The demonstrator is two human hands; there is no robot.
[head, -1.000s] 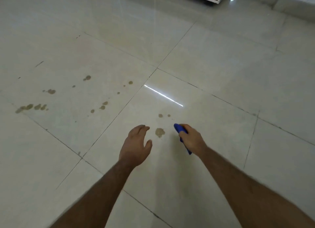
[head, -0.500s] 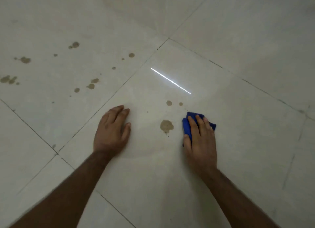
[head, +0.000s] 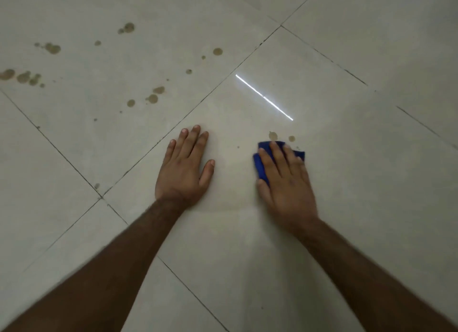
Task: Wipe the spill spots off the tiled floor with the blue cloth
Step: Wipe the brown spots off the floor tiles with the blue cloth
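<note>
My right hand (head: pixel 285 180) lies flat with straight fingers on the blue cloth (head: pixel 260 168), pressing it onto the pale tiled floor (head: pixel 347 207). Most of the cloth is hidden under the hand. Two small brown spill spots (head: pixel 272 135) sit just beyond the fingertips, one (head: pixel 292 138) a little to the right. My left hand (head: pixel 184 168) rests flat on the same tile, fingers spread, holding nothing. Several more brown spots (head: pixel 151 98) dot the tile to the upper left, with a row (head: pixel 23 76) at the far left edge.
Dark grout lines (head: pixel 158 143) cross the floor diagonally. A bright white light reflection (head: pixel 264 97) streaks the tile beyond my hands. More spots (head: pixel 217 51) lie near the grout line and at the far upper left (head: pixel 127 28).
My right hand slid the cloth left over the large spot, which no longer shows. The left hand flattened on the tile. The camera has come closer to the floor.
</note>
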